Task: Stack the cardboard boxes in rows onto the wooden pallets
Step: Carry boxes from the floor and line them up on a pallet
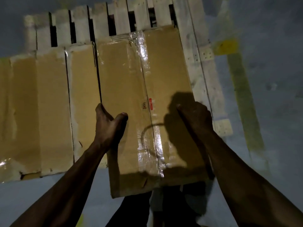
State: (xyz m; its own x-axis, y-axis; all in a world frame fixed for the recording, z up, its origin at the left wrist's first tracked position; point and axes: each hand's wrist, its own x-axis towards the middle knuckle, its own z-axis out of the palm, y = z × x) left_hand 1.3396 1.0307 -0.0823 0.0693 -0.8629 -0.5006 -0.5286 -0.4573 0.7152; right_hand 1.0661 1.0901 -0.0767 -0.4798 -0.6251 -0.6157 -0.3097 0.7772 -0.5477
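Left hand [108,122] and right hand [195,118] grip cardboard box [144,82] (taped).

A warehouse or storeroom floor, dimly lit.

A bare grey concrete floor [270,46] spreads on every side, marked with worn yellow-green painted lines [244,95] of the sort used to lay out lanes or storage bays. On it lies a rough wooden pallet [118,15] of pale slats with dark gaps between them, and plain brown cardboard boxes [52,104], sealed with shiny clear tape, sit side by side across it in a row. The light is low and casts hard shadows.
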